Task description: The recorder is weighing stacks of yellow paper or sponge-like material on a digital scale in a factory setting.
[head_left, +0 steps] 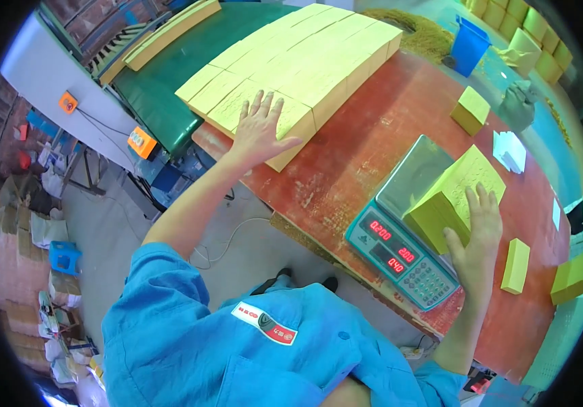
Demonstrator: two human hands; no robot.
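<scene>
My left hand [264, 129] is spread, fingers apart, over the near corner of a broad layer of pale yellow blocks [298, 54]; its fingers touch or hover just above the top. The blocks sit edge to edge in rows. On the right, a thick yellow block [451, 190] rests on the metal pan of a teal digital scale [403, 247], whose red display is lit. Against this block's near right side lies my right hand [478, 234], with thumb and fingers apart and fingertips on its top face. No grip around the block shows.
The reddish-brown table [346, 176] meets a green conveyor belt [169, 64]. Smaller yellow blocks [515, 266] and white paper slips [509, 152] lie right of the scale. A blue bin [469, 46] stands beyond the table. Orange control boxes [141, 142] and a cable are at left.
</scene>
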